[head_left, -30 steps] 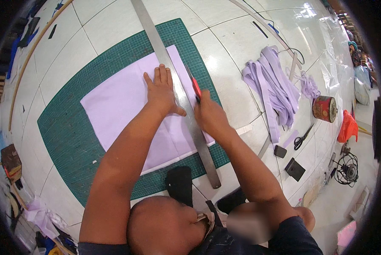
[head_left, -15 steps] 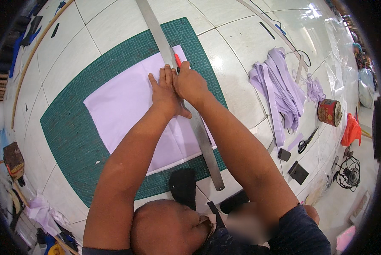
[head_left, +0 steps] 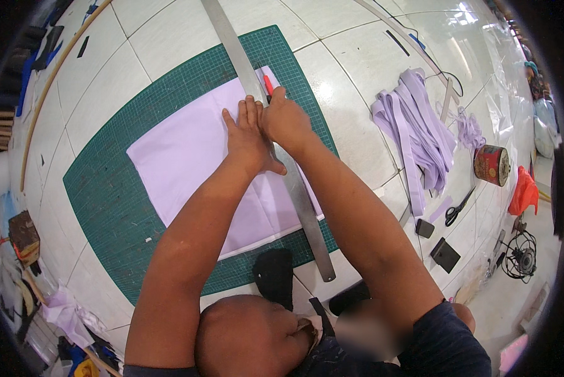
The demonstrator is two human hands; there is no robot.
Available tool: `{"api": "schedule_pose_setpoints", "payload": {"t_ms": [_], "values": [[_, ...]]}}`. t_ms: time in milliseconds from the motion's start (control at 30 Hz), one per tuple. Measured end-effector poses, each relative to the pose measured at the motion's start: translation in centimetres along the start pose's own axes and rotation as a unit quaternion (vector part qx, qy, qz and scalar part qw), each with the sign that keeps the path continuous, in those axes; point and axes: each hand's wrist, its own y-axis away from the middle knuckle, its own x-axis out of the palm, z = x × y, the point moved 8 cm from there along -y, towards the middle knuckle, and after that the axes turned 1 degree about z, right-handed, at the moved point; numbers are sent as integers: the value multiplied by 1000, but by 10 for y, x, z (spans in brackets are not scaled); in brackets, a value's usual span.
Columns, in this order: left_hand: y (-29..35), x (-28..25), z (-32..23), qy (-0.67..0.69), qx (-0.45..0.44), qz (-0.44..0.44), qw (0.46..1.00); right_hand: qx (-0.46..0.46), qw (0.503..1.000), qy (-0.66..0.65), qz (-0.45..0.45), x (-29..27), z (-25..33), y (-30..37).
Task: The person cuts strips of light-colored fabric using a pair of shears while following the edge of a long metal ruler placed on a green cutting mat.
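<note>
A folded lilac cloth (head_left: 187, 144) lies on a green gridded cutting mat (head_left: 106, 188). Across its right part runs a long steel ruler (head_left: 310, 235), reaching past the mat at both ends. My left hand (head_left: 250, 138) presses flat on the ruler and cloth, fingers stretched and thumb apart. Right beside it, my right hand (head_left: 286, 122) is closed round a red-handled cutter knife (head_left: 268, 85) at the ruler's right edge, near the cloth's far end. The knife's blade is hidden by the hand and ruler.
To the right on the tiled floor lie a heap of lilac strips (head_left: 414, 129), black scissors (head_left: 460, 207), a dark square block (head_left: 445, 254) and a red tin (head_left: 490, 165). A red plastic bag (head_left: 524, 191) is farther right. My dark-covered foot (head_left: 273, 273) touches the mat's near edge.
The whole view has shifted slightly to the right. My right hand and the knife have moved very little along the ruler's edge; my left hand stays pressed down.
</note>
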Motion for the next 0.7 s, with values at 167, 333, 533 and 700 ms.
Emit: {"api": "schedule_pose_setpoints", "payload": {"t_ms": [167, 333, 533, 700], "values": [[-1, 4, 3, -2, -6, -12, 1000, -24, 1000, 8, 10, 3, 4, 3], [-1, 4, 4, 1, -6, -13, 1000, -34, 999, 12, -2, 7, 5, 1], [2, 0, 1, 2, 5, -2, 1000, -24, 1000, 10, 18, 1, 7, -2], [1, 2, 1, -1, 5, -12, 1000, -10, 998, 18, 56, -1, 6, -3]]}}
